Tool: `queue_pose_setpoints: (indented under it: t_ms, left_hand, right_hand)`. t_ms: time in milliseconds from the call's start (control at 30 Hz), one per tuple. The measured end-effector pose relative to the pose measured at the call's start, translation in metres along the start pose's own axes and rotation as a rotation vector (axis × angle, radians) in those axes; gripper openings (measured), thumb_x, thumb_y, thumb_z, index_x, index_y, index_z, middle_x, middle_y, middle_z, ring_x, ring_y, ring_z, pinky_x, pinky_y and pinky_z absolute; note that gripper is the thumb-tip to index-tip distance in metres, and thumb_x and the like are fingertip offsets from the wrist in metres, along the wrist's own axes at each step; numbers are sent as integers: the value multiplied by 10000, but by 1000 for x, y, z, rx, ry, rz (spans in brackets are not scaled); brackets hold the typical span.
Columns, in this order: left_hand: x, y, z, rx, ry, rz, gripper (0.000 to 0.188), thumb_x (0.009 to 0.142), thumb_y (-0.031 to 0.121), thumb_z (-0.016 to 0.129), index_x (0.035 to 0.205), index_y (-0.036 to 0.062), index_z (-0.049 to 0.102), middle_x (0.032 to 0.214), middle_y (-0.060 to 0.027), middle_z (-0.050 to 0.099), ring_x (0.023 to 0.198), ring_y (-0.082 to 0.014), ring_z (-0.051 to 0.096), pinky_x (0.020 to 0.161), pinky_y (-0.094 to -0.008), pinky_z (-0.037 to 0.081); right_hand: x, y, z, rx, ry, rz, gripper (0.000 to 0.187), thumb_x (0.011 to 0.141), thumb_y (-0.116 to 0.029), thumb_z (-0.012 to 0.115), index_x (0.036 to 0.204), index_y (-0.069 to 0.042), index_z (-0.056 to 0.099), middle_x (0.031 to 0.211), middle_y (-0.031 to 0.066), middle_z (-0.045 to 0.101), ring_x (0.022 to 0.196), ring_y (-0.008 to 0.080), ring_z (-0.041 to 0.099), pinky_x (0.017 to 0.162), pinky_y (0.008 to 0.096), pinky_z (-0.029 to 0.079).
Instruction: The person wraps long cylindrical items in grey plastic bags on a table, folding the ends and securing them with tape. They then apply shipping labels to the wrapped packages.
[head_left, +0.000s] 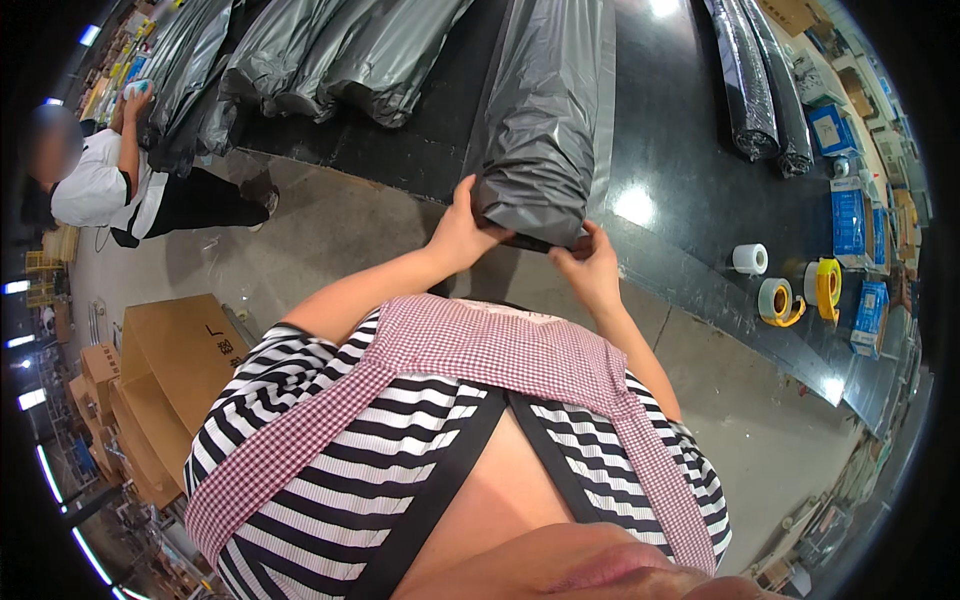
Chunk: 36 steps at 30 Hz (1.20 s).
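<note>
A long roll in a grey plastic bag (pixel 540 120) lies on the black table, its near end at the table edge in front of me. The plastic is bunched and creased toward that end. My left hand (pixel 463 232) grips the left side of the bag's end, thumb up along the side and fingers partly hidden beneath. At the right corner, my right hand (pixel 592 264) is closed on the plastic between thumb and fingers. A dark strip of the bag's edge stretches between both hands.
More grey-bagged rolls (pixel 390 70) lie at the far left of the table (pixel 680 200); dark wrapped rolls (pixel 750 90) lie far right. Tape rolls (pixel 775 300) and blue boxes (pixel 848 225) stand at right. A co-worker (pixel 110 185) works at left, near an open cardboard box (pixel 175 350).
</note>
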<state>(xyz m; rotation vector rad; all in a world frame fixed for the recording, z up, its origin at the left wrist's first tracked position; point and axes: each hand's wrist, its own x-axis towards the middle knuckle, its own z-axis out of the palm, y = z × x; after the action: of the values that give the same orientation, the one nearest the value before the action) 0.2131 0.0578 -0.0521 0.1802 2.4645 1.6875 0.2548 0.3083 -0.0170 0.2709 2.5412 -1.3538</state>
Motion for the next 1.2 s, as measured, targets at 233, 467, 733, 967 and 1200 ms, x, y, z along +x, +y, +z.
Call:
queue_pose_setpoints:
  t_ms: [233, 467, 733, 967, 1200]
  left_hand:
    - [64, 21, 17, 267, 314, 93, 431, 801, 19, 649, 1177, 4, 439, 1061, -306, 622, 1059, -496, 582, 893, -475, 471]
    - [49, 13, -17, 163, 312, -245, 459, 761, 58, 747, 1154, -13, 521, 1062, -193, 664, 964, -277, 642, 846, -381, 501]
    - [-44, -8, -48, 197, 329, -7, 175, 787, 62, 731, 910, 31, 610, 853, -69, 615, 800, -206, 606, 737, -332, 493]
    - [-33, 51, 18, 340, -109, 674, 138, 805, 122, 700, 934, 74, 690, 965, -72, 660, 927, -289, 624, 802, -395, 508]
    - [-17, 44, 66, 187, -247, 554, 216, 808, 138, 726, 1005, 53, 693, 1028, -104, 665, 968, -306, 634, 834, -381, 514]
  right_hand:
    - [53, 6, -3, -191, 98, -209, 286, 819, -197, 729, 967, 36, 655, 843, 119, 674, 735, 230, 638, 684, 355, 506]
    - [14, 22, -1, 459, -130, 207, 231, 911, -200, 657, 816, 10, 664, 709, 54, 635, 589, 137, 595, 537, 294, 446]
    - [-24, 36, 2, 222, 0, 33, 262, 928, -196, 651, 776, 16, 661, 688, 64, 667, 611, 125, 608, 597, 290, 476]
    - [-25, 43, -2, 264, -156, -4, 258, 990, -176, 524, 884, 18, 658, 826, 76, 698, 742, 131, 616, 697, 284, 483]
    - [-21, 42, -9, 173, -298, -118, 254, 946, -128, 469, 922, 35, 663, 869, 114, 709, 789, 188, 660, 736, 320, 507]
